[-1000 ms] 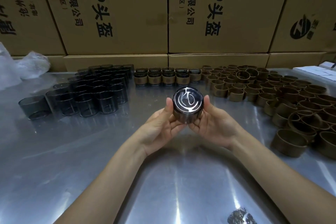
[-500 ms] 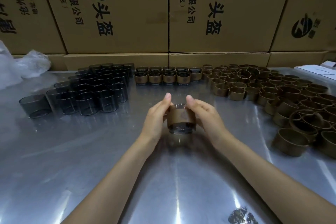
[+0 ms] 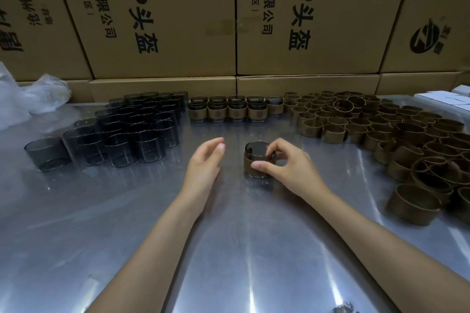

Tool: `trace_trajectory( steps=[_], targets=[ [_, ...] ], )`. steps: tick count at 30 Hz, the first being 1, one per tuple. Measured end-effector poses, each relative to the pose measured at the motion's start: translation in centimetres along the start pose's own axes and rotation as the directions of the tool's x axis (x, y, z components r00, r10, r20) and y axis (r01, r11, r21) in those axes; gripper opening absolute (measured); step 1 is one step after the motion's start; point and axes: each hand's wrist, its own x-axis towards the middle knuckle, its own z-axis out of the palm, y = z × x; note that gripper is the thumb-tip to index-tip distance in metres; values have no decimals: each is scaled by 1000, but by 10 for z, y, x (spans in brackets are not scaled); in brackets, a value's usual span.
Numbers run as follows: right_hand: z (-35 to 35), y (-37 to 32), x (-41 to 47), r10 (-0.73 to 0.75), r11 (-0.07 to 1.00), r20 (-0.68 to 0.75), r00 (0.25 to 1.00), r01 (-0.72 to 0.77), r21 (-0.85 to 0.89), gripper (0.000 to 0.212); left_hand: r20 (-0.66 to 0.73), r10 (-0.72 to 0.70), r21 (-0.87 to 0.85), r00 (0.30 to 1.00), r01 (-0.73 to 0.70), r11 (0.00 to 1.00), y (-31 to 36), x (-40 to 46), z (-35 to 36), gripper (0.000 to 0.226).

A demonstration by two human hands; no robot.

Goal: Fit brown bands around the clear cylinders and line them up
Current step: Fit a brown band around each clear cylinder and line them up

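A clear cylinder with a brown band (image 3: pixel 255 159) around it stands upright on the metal table (image 3: pixel 127 223), in the middle. My right hand (image 3: pixel 284 164) grips it, thumb on the near side and fingers curled over the right rim. My left hand (image 3: pixel 204 162) hovers apart to its left, fingers relaxed, holding nothing. Several bare clear cylinders (image 3: pixel 132 127) cluster at the back left. A row of banded cylinders (image 3: pixel 235 109) lines the back centre. Many loose brown bands (image 3: pixel 396 140) spread across the right.
Stacked cardboard boxes (image 3: pixel 162 20) wall off the back of the table. A crumpled clear plastic bag (image 3: pixel 30 96) lies at the far left. White flat packs (image 3: pixel 447 99) sit at the far right edge.
The banded cylinder went from tilted up in both hands to standing on the table. My left hand has let go and drawn away to the left; my right still holds it.
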Motion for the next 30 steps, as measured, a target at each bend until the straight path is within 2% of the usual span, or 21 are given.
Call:
trace_trajectory(
  steps=[2, 5, 8, 13, 17, 22, 28, 30],
  targets=[
    [3, 3, 10, 7, 995, 22, 1000, -5, -102, 47, -54, -36, -67, 998, 32, 997, -1, 11, -5, 20],
    [6, 15, 31, 30, 978, -30, 999, -35, -205, 39, -97, -26, -48, 995, 22, 999, -4, 33, -10, 21],
    [8, 30, 56, 114, 956, -109, 987, -139, -260, 38, -130, -20, -18, 991, 18, 1000, -11, 60, -13, 18],
    [15, 50, 102, 196, 865, -215, 957, -272, -422, 52, -176, 11, 104, 984, 7, 995, -22, 107, -17, 23],
    [23, 65, 134, 233, 744, -266, 935, -348, -571, 59, -190, 53, 284, 980, 3, 959, -31, 143, -22, 40],
    [26, 80, 169, 327, 657, -331, 885, -464, -594, 79, -174, 86, 454, 981, 2, 891, -42, 177, -24, 58],
    [31, 93, 191, 341, 631, -337, 878, -479, -610, 71, -166, 125, 546, 978, -14, 837, -49, 198, -23, 63],
    [31, 94, 195, 342, 626, -329, 880, -474, -619, 74, -159, 128, 546, 979, -21, 838, -51, 200, -23, 62]
  ],
)
